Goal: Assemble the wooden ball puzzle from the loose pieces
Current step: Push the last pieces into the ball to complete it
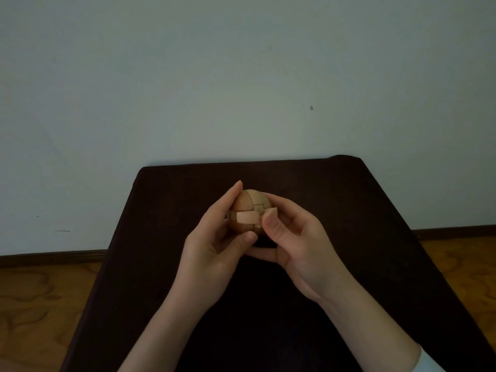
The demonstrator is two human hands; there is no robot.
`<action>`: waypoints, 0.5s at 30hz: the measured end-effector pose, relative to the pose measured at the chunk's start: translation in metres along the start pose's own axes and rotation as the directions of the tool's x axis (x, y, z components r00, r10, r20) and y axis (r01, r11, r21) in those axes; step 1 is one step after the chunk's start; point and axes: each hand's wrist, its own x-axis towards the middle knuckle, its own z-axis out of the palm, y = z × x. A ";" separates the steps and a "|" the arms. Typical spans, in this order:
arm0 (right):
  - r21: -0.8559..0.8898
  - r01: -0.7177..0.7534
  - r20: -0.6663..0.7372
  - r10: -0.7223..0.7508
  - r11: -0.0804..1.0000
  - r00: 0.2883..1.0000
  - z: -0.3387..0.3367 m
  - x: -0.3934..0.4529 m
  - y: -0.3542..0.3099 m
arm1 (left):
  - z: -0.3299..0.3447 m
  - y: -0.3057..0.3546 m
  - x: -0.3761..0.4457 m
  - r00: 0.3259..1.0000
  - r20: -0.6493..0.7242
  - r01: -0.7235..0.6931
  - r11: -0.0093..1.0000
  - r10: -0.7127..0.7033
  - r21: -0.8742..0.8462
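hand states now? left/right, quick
Left hand: closed, grips the round light-brown wooden ball puzzle.
Right hand: closed, also holds the ball, thumb by a pale protruding wooden piece.

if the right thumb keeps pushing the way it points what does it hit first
Probably the pale piece protruding from the wooden ball, which the right hand and left hand grip; depth is unclear.

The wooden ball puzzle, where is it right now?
In the head view, the wooden ball puzzle sits mid-frame, held between the left hand and right hand above the dark table.
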 end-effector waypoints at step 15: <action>-0.048 0.019 0.069 -0.016 0.999 0.998 -0.009 0.002 -0.002 | -0.002 0.006 0.002 0.993 -0.024 0.112 0.975 -0.119 -0.190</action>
